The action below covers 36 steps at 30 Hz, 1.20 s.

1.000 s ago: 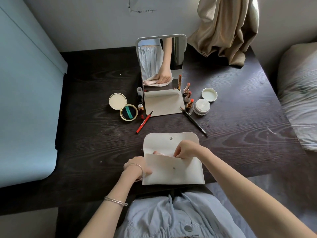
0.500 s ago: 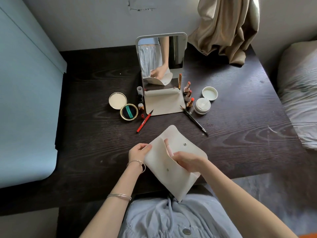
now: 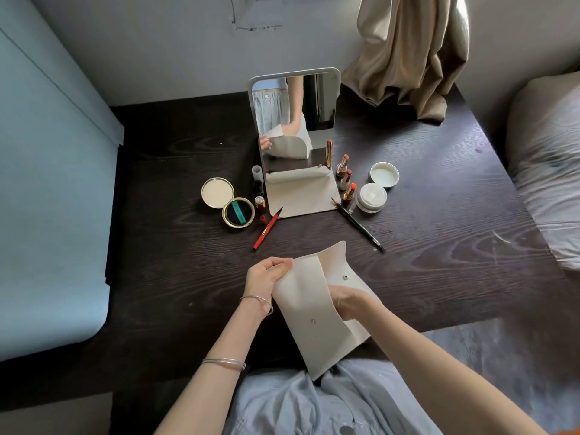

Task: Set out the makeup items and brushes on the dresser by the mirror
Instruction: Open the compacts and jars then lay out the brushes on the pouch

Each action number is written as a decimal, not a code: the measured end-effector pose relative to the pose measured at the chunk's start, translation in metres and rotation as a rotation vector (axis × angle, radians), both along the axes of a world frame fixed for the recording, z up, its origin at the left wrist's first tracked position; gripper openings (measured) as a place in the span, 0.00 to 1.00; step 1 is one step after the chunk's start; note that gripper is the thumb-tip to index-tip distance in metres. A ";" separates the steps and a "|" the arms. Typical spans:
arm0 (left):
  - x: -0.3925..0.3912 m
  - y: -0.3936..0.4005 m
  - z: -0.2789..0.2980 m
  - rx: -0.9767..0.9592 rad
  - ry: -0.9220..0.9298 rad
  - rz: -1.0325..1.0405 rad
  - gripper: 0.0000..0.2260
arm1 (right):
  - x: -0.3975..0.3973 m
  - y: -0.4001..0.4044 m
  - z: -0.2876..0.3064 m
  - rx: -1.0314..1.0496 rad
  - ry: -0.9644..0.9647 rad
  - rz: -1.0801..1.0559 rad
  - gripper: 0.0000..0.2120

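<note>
I am working at the dark wood dresser (image 3: 439,271), and the standing mirror (image 3: 298,127) at its middle is my landmark. Nearest me, in front of the mirror at the dresser's near edge, I am holding the cream pouch (image 3: 309,312) tilted up, flap open and hanging over my lap. It is looking light, soft and floppy, so I am judging it best held by its stiffer edges. My left hand (image 3: 265,276) is pinching its upper left edge. My right hand (image 3: 346,301) is reaching into the opening, fingers hidden inside; I cannot tell whether they are holding anything.

Left of the mirror the open compact (image 3: 227,202) is lying flat; its hinge looks delicate. Right of the mirror the powder jar (image 3: 372,197) and its lid (image 3: 384,174) are sitting apart. In front of the mirror's right corner the dark brow pencil (image 3: 357,224) is lying aslant, and by the left corner the red liner pen (image 3: 266,229); both are thin and likely to roll, best pinched mid-shaft. Just right of the mirror three uncapped lipsticks (image 3: 345,177) are standing upright, tippy and easily smeared.
</note>
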State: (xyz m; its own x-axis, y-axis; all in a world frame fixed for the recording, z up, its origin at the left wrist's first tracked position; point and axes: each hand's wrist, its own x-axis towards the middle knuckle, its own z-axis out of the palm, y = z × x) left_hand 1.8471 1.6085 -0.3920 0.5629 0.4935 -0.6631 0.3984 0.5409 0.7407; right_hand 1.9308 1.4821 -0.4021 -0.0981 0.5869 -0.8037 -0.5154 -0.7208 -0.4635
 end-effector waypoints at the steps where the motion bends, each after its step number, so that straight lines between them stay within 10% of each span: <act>1: 0.002 0.000 0.001 0.002 -0.005 -0.004 0.03 | 0.001 0.000 0.001 -0.009 -0.005 -0.003 0.07; 21: 0.007 -0.002 0.008 0.067 -0.003 0.023 0.05 | -0.001 -0.007 0.003 0.063 -0.147 0.006 0.04; 24: 0.005 0.000 0.009 0.087 0.003 0.018 0.05 | -0.002 -0.012 -0.001 0.091 -0.223 0.044 0.30; 33: -0.015 0.029 0.004 0.255 0.216 -0.378 0.02 | 0.009 -0.010 0.013 0.024 -0.481 0.173 0.34; 36: -0.033 0.035 -0.008 0.314 0.302 -0.381 0.01 | 0.023 -0.021 0.014 0.026 -0.484 -0.125 0.17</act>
